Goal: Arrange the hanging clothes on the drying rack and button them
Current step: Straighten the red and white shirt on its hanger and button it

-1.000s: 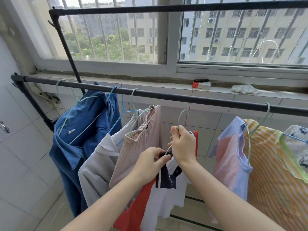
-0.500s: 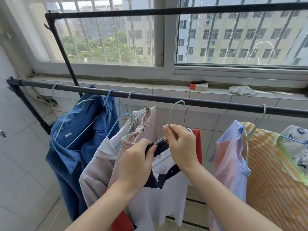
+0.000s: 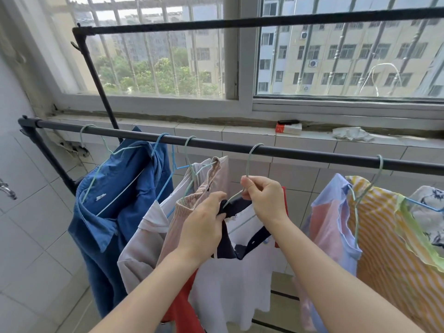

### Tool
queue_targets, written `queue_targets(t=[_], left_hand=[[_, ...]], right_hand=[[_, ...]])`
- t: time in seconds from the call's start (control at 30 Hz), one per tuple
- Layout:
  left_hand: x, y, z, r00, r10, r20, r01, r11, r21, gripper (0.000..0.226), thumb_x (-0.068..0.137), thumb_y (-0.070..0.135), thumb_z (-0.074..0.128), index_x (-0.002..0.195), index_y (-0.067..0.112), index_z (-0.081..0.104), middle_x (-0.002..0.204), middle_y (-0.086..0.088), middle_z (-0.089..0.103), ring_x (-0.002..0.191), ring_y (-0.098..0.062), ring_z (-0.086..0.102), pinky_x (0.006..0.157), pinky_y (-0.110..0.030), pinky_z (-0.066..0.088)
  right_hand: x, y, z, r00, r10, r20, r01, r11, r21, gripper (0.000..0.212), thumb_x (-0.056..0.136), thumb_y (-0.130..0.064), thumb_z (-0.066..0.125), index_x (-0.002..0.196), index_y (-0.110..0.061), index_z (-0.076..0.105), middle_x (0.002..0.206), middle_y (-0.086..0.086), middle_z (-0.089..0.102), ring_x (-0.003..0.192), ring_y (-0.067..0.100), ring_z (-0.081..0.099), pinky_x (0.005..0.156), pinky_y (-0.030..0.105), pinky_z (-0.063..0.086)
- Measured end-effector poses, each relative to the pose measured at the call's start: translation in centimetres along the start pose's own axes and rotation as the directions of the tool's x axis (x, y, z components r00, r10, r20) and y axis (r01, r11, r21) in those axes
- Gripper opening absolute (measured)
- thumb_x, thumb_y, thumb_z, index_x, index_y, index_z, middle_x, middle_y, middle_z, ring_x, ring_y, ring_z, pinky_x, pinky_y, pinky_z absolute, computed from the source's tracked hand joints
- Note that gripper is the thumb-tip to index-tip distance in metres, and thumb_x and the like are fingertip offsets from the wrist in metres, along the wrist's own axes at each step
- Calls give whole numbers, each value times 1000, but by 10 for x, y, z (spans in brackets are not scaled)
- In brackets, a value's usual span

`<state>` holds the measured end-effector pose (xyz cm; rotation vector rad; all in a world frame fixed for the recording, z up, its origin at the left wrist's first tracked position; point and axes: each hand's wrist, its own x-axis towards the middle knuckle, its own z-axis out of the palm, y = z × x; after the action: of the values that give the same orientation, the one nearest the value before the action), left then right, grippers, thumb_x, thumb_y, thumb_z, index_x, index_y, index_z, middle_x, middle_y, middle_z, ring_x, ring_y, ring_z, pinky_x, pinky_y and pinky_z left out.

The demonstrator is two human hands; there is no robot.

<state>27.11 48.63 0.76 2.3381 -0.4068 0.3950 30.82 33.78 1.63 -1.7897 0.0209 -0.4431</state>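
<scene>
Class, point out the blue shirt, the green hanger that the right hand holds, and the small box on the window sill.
blue shirt (image 3: pixel 144 212), head view, on its front panel.
green hanger (image 3: pixel 248 164), head view, on the hook's upright stem.
small box (image 3: pixel 288 129), head view, on its front face.

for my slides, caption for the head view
The right hand holds a hanger hooked on the rail while the left hand grips the navy collar.

The rail (image 3: pixel 312 156) is bare between the middle hanger (image 3: pixel 248 164) and the next hanger (image 3: pixel 380 169) to the right. Left of the white shirt (image 3: pixel 230 272), a pink garment (image 3: pixel 211 186) and blue shirt (image 3: pixel 120 224) crowd together below the rail.
</scene>
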Motion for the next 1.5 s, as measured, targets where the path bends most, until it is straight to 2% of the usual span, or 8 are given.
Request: queue_targets(t=[0.2,0.4,0.6,0.8,1.17,1.27,1.37,1.5], left_hand=[[10,-16,-6,997,-55,-47,67,949,309,17,88,35,59,94,18,59,90,1,62,93,-22,55,64,-31,39],[13,-10,0,994,-1,-112,66,811,581,22,87,41,58,90,20,62,85,0,65,81,-26,62,57,-29,35],[22,-6,4,990,-65,-125,132,739,661,24,95,40,46,83,22,57,79,-2,68,77,-27,67,56,-25,32],[27,6,15,965,130,-226,-3,872,490,24,73,13,77,62,10,56,46,-1,55,36,-25,54,40,-20,31],[-22,-20,58,966,118,-230,-90,988,126,35,75,4,73,93,12,45,79,-6,57,68,-26,57,56,-37,50],[-44,-37,68,966,-120,-231,142,987,80,33,75,14,75,90,10,46,85,-3,49,78,-26,53,63,-42,48],[-46,-43,78,840,-520,-154,515,854,-74,44,73,34,77,93,11,45,95,-4,50,96,-29,51,74,-37,43],[-41,-45,95,712,-702,17,700,708,-91,56,73,41,75,110,6,52,111,-10,62,108,-30,57,88,-38,47]], right_hand=[[15,35,-36,911,-4,-412,-102,966,-236,21,92,-14,48,102,-9,66,100,7,65,87,15,56,75,26,44],[24,75,-33,839,545,15,-473,741,-477,34,88,-34,54,111,-9,53,97,7,59,89,28,58,72,35,49],[12,65,-13,932,359,-45,-339,823,-456,26,91,-23,43,69,-10,50,93,20,65,84,38,62,75,40,50],[-10,44,-6,999,11,35,10,844,-536,43,89,-20,49,51,-17,30,67,5,48,65,25,46,59,31,28],[-24,76,-34,934,343,97,-279,873,-400,17,70,-10,60,62,-16,47,65,-1,55,66,19,51,52,26,36],[-34,81,-36,941,328,83,-287,905,-315,17,69,-5,59,73,-18,49,71,-4,56,67,15,52,54,22,39],[-40,85,-32,923,367,116,-322,902,-289,15,72,-5,57,81,-16,52,75,1,62,70,21,59,61,32,49],[-44,83,-26,912,377,162,-327,907,-267,5,74,-7,55,74,-2,55,70,12,64,60,23,61,64,42,56]])
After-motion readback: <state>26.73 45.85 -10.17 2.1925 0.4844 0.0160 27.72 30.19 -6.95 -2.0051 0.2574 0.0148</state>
